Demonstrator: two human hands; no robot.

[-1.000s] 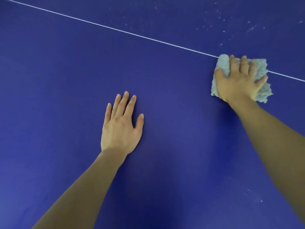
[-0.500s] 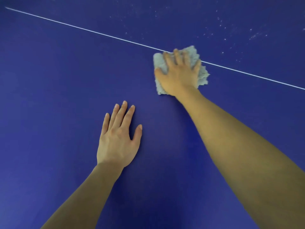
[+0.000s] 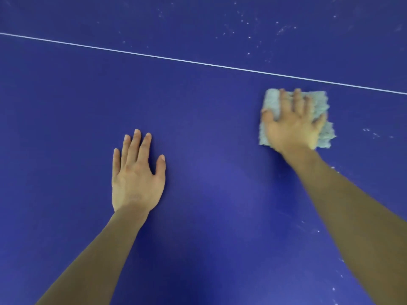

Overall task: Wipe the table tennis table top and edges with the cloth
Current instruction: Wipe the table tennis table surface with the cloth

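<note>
Left hand [image 3: 136, 179]: flat on the table top [image 3: 209, 205], fingers straight and close together, thumb out, holding nothing. I read it as a brace.
Table top: hard, smooth blue. I see no edge or corner, only the white line [image 3: 198, 62] across the far part.
Cloth [image 3: 273, 102]: pale, fluffy pad lying flat just this side of the line.
Right hand [image 3: 293, 128]: palm down on the cloth, fingers spread. It is blurred, so they may curl slightly.
Handling: I judge it light, soft and limp, likely to bunch. I'd press on its middle and pin the far hem with my fingertips.
Specks [image 3: 372, 134]: white, right of the cloth.
</note>
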